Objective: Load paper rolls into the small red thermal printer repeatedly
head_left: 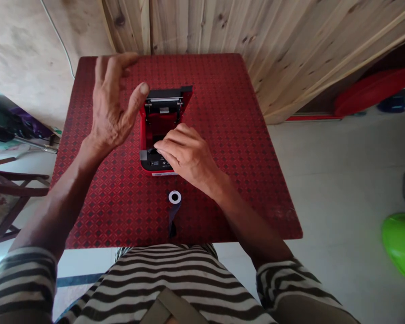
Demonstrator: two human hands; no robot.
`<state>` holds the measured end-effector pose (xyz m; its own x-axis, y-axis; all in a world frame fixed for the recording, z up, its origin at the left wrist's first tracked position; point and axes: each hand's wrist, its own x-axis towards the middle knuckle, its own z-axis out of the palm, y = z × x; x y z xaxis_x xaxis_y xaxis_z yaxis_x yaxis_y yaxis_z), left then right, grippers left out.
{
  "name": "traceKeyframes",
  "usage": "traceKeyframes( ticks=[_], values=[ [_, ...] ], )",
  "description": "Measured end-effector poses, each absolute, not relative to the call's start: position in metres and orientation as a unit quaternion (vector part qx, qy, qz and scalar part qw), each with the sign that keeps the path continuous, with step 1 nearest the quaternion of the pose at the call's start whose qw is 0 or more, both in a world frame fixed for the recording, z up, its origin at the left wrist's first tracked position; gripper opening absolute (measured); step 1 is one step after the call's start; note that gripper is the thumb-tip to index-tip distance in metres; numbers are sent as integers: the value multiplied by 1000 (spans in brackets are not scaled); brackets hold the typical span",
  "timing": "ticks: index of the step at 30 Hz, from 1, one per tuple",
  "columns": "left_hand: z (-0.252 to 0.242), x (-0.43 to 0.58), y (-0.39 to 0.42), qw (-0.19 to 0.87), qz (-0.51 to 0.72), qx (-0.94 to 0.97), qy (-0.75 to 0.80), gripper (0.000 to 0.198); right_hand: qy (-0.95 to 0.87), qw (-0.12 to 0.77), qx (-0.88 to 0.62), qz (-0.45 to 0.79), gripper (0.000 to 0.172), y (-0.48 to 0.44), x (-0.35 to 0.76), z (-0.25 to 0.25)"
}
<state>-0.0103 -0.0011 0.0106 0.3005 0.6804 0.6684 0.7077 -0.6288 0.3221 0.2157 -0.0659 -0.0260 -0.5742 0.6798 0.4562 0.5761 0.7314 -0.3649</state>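
While the lid (pixel 164 93) of the small red-and-black printer (pixel 154 163) stands raised, its inside is laid bare towards the worn camera. The printer is set near the middle of the table (pixel 243 135), on a red patterned surface, front edge towards the body.

Right hand (pixel 191 155): reached in over the front of the open bay, fingers bunched, thumb and forefinger brought nearly together at the inner edge. Whether anything is pinched there cannot be told; the tips lie against dark parts.

Left hand (pixel 110 110): raised at the printer's left, fingers spread wide, nothing held. Its thumb is seen close by the lid's corner; contact cannot be made out.

Roll (pixel 170 198) with white core: left on the table between printer and body, apart from both hands, a dark strip (pixel 172 218) trailed towards the near edge.

Step in hand, as judged: fingertip work inside the opened bay. For the next move, a fine, light touch is called for, with the printer kept steady and the lid left unbumped.
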Motion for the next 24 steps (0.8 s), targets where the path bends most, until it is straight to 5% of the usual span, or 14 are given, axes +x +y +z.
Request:
traceKeyframes(
  ticks=[4, 14, 24],
  values=[
    [6, -2, 6, -34, -317, -837, -444, 67, -884, 300, -354, 52, 31, -75, 225, -27],
    [-18, -8, -69, -79, -321, -857, -395, 34, -871, 328, -365, 5, 31, -94, 226, -36],
    [-43, -13, -79, -57, -325, -867, -373, 47, -862, 328, -383, 50, 31, -98, 225, -35]
  ],
)
